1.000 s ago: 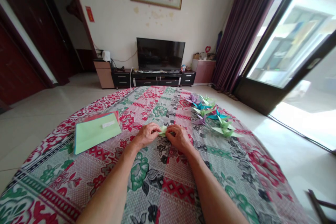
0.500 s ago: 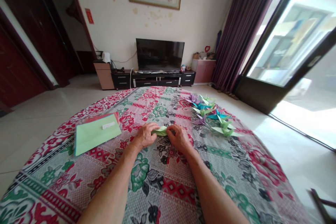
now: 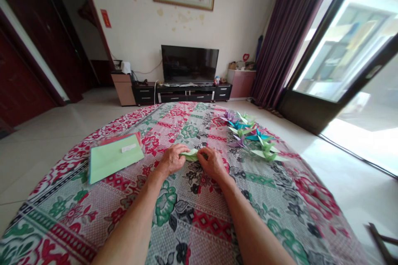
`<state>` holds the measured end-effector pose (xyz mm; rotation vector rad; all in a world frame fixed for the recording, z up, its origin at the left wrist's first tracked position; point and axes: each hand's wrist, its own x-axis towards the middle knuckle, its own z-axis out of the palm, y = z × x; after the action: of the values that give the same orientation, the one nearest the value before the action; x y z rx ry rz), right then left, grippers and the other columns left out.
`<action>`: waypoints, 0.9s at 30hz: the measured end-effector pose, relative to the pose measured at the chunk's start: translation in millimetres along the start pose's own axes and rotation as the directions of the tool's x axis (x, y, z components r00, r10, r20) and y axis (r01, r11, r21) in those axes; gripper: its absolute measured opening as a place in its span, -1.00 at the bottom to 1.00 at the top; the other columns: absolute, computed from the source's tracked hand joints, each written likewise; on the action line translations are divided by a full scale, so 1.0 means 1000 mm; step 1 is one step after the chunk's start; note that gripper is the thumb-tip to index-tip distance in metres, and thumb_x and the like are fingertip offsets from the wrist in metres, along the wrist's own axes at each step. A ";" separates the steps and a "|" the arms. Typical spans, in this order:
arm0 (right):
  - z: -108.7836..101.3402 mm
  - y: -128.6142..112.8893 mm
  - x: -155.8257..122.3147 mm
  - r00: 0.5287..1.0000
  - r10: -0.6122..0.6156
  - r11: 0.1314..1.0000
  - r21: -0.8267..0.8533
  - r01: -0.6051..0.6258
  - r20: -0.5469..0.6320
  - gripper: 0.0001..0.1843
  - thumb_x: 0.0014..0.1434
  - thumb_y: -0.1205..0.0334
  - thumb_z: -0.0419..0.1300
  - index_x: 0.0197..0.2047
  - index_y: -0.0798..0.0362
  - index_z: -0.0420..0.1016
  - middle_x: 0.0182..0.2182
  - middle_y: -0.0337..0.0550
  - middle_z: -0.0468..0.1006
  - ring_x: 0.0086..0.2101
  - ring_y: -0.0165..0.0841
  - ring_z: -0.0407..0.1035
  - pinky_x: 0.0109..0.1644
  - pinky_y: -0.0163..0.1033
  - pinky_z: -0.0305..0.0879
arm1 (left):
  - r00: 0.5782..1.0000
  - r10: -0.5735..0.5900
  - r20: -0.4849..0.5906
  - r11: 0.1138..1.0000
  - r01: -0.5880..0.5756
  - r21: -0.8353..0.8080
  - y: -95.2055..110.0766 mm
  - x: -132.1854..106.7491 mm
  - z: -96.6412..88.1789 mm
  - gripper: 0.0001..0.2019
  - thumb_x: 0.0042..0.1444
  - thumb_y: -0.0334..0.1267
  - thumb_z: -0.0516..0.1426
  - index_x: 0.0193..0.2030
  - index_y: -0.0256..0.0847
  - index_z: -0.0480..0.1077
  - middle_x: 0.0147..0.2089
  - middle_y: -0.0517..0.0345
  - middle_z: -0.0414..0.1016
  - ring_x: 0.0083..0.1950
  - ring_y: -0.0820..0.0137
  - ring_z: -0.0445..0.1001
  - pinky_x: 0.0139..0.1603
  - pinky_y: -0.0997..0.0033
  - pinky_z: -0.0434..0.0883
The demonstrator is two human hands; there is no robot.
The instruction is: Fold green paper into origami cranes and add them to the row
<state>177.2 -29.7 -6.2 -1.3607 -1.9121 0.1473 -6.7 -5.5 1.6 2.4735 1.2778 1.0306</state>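
Left hand [image 3: 173,160]: pinching the left end of a folded paper [image 3: 190,155] between thumb and curled fingers, palm turned inward, forearm reaching up from the bottom edge of the view.
Right hand [image 3: 213,162]: pinching the opposite end of the same piece, thumb tucked toward the index finger, knuckles uppermost.
Folded paper: light green, narrow, lying crosswise in the gap between the two hands, low over the middle of the tabletop; its ends are partly hidden by the fingers, so the exact folds cannot be made out.
Tablecloth [image 3: 211,225]: red, green, grey and black flowers with patterned bands, spread across the rounded tabletop.
Paper stack [image 3: 110,161]: left of the left hand and apart from it, a light green sheet uppermost, blue and red edges showing beneath.
White slip [image 3: 128,148]: lying on that green sheet, near its upper right.
Paper cranes [image 3: 268,152]: a cluster in green, blue and purple, beyond the right hand toward the right edge of the tabletop, the nearest one green.
Television [image 3: 190,64]: dark-screened, on a low black cabinet [image 3: 174,98] past the far edge.
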 end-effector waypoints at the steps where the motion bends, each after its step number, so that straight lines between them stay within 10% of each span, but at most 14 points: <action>1: 0.000 0.001 0.000 1.000 -0.014 1.000 0.005 0.014 0.006 -0.85 0.12 0.26 0.10 -0.40 0.01 0.49 -0.40 -0.20 0.55 -0.36 -0.39 0.38 -0.22 -0.33 0.18 | 1.000 0.019 -0.012 1.000 -0.019 0.015 0.002 0.000 0.000 -0.68 -0.14 -0.55 0.06 -0.29 -0.19 0.51 -0.14 0.09 0.52 -0.08 0.35 0.44 0.06 0.33 0.36; 27: 0.005 0.000 0.002 0.997 0.076 0.997 0.031 -0.075 -0.034 -0.83 0.09 0.26 0.15 -0.49 0.04 0.51 -0.37 -0.16 0.56 -0.30 -0.38 0.40 -0.12 -0.31 0.21 | 0.980 -0.193 0.038 0.974 0.187 0.125 0.017 0.006 0.015 -0.84 0.04 -0.28 0.11 -0.51 -0.22 0.44 -0.40 0.12 0.42 -0.33 0.43 0.38 -0.25 0.45 0.30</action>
<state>173.8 -25.9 -8.6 -1.4075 -1.8236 0.1873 16.8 -9.0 1.0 2.3856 1.5678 0.8633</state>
